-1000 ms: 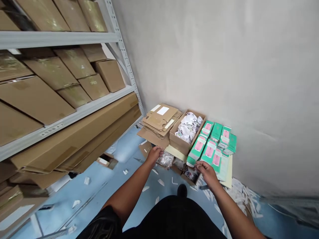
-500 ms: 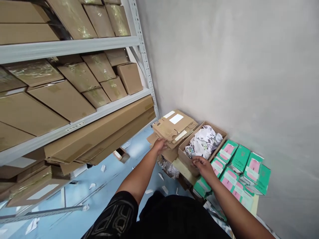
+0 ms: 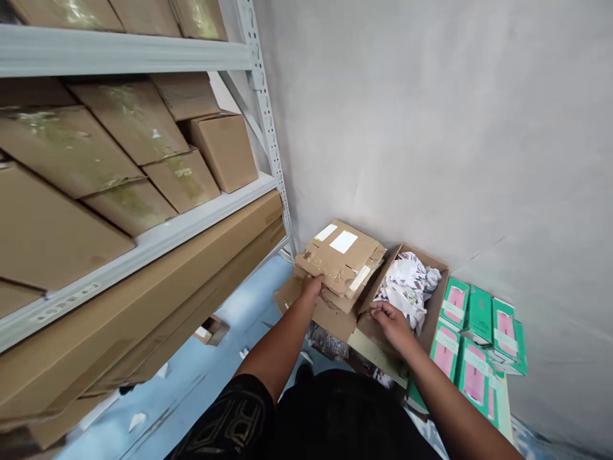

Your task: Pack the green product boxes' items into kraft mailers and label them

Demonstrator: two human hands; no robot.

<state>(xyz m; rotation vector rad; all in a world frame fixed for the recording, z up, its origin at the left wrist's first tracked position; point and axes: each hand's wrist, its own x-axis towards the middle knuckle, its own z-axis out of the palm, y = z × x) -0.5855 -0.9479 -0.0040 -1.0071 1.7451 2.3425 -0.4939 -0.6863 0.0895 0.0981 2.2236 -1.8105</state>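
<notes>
A stack of flattened cardboard boxes (image 3: 341,255) lies on the floor by the wall. My left hand (image 3: 311,286) grips its near edge, fingers curled on the cardboard. Beside the stack stands an open cardboard box (image 3: 431,306) filled with crumpled white printed wrappers (image 3: 407,287). My right hand (image 3: 390,319) rests on that box's near rim, fingers bent over the edge.
Green and pink product cartons (image 3: 472,345) lie in rows to the right along the grey wall (image 3: 431,128). A metal shelf rack (image 3: 143,236) loaded with brown cartons fills the left. Paper scraps dot the blue floor (image 3: 191,390).
Both hands moved up from the floor items: the left from a shiny bag to the flattened cardboard stack, the right from the green cartons to the open box's rim. The view shifted left.
</notes>
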